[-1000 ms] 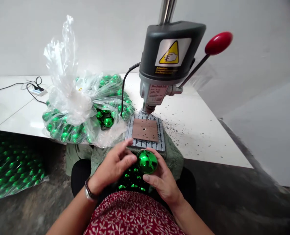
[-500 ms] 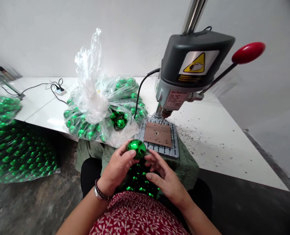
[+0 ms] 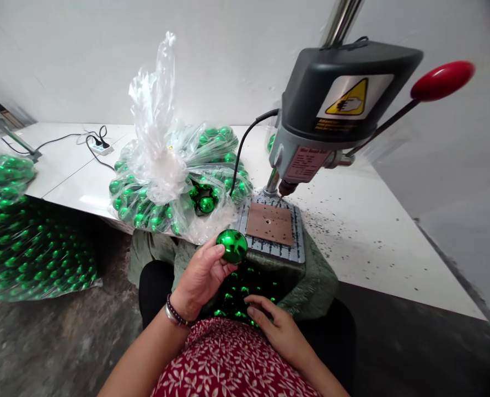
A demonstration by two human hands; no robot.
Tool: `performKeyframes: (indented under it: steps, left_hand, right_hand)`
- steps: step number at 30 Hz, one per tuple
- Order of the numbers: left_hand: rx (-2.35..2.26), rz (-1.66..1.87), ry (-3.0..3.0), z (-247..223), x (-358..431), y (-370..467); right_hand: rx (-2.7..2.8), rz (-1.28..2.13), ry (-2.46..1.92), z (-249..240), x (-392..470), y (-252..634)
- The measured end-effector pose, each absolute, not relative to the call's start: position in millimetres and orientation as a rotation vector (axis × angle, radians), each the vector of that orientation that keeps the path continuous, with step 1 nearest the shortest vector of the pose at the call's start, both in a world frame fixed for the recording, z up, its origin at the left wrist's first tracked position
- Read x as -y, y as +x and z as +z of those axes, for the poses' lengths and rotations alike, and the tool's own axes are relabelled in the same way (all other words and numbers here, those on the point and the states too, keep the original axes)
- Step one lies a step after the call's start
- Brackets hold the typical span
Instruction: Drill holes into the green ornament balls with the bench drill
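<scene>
A shiny green bauble [image 3: 233, 246] is held up in front of the drill press base by my left hand [image 3: 203, 275], the thumb and fingers gripping its left side. Lower down, over the lap, my right hand [image 3: 273, 328] has its thumb and fingers apart with nothing in them. Just beyond its fingertips lie more green baubles [image 3: 245, 292] in a dark hollow below the table edge. The bench drill press [image 3: 335, 105] stands ahead to the right. A brown board [image 3: 269, 223] with a small hole lies on its slotted metal base [image 3: 297, 242].
A clear plastic bag [image 3: 157, 171] of green baubles, torn open at one side, sits left of the drill. A larger bag [image 3: 38, 242] of them stands far left. Dark shavings litter the white table [image 3: 377, 242]. The red-knobbed lever [image 3: 442, 81] sticks out right. A power strip [image 3: 103, 148] lies behind.
My right hand has moved away from the bauble, down towards the lap. My left hand still holds the bauble, slightly higher. The view has shifted a little.
</scene>
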State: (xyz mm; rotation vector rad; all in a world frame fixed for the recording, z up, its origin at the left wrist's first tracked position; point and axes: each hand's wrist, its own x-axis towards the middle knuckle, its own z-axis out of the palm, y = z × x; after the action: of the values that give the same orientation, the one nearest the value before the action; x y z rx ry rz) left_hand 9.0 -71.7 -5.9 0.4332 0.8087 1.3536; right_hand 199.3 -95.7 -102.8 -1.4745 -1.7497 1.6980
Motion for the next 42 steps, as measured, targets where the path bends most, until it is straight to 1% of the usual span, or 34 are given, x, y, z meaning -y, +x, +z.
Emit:
performKeyframes:
  steps: [5,12,15,17,21,23,25,29,31,32,34,37,39,42]
  left_hand:
    - [-0.897,1.379,0.64,-12,75,5]
    - [-1.084,1.2,0.984,-15,81,-2]
    - [-1.345,1.119,1.339,-14,79,-7]
    - [-1.573,1.126,1.568,-16,71,-15]
    - [-1.99,1.138,1.821,-18,32,-39]
    - [-2.144,1.021,1.893,-15,5,-51]
    - [-2.24,0.817,1.942,-10,-22,-59]
    - [-2.263,0.244,1.995,-5,-60,-63]
    - [-2.246,0.1,2.043,-7,-68,-62]
    - [-2.25,0.095,2.06,-8,-69,-62]
    - [-2.274,0.19,2.037,-9,-64,-63]
    - [-2.209,0.535,1.85,-5,-43,-63]
    - [-2.008,0.796,1.634,-2,-23,-58]
    - [-1.555,1.026,1.322,-4,6,-40]
  right_hand:
    - [1.818,1.697,-1.456,-105,94,197]
    - [1.856,1.689,-1.46,-107,94,197]
    - [1.858,1.69,-1.472,-108,94,197]
    - [1.863,1.693,-1.478,-110,94,197]
    - [1.864,1.705,-1.487,-112,92,197]
    - [1.86,1.709,-1.492,-113,92,198]
    - [1.85,1.708,-1.499,-114,91,199]
    - [1.811,1.698,-1.511,-116,88,201]
    - [1.793,1.696,-1.509,-117,88,202]
    - [1.785,1.696,-1.507,-117,87,202]
    - [1.768,1.701,-1.5,-118,87,203]
    - [1.745,1.722,-1.475,-116,85,204]
    - [1.729,1.75,-1.44,-109,81,202]
    - [1.685,1.78,-1.36,-88,68,194]
